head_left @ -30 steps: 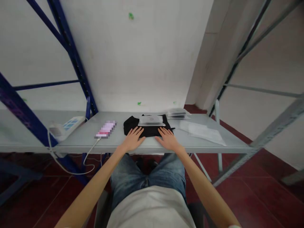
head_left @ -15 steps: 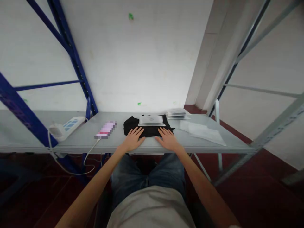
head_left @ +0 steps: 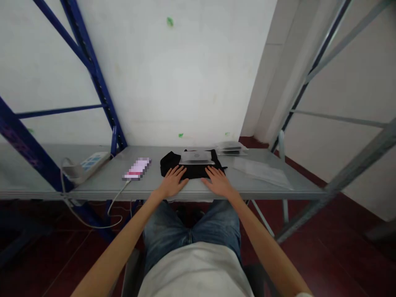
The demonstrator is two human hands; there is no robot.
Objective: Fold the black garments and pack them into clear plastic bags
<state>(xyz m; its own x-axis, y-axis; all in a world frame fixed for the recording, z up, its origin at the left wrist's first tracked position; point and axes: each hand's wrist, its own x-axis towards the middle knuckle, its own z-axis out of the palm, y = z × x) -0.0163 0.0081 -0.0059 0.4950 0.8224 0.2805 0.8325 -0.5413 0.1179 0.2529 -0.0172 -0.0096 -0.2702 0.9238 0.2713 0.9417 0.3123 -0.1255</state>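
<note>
A black cloth item (head_left: 198, 171) lies on the grey shelf top in front of me, with a white packet (head_left: 196, 157) resting on it. My left hand (head_left: 173, 182) lies flat at the cloth's near left edge, its fingertips on the black fabric and its fingers spread. On the near right edge of the cloth rests my right hand (head_left: 218, 181), also palm down with fingers apart. Neither hand holds anything.
A stack of white packets (head_left: 231, 147) sits at the back right, and flat translucent bags (head_left: 262, 171) lie right of the cloth. Leftward are a phone (head_left: 137, 168) on a white cable and a power strip (head_left: 93, 161). Blue posts (head_left: 102, 88) stand at the left.
</note>
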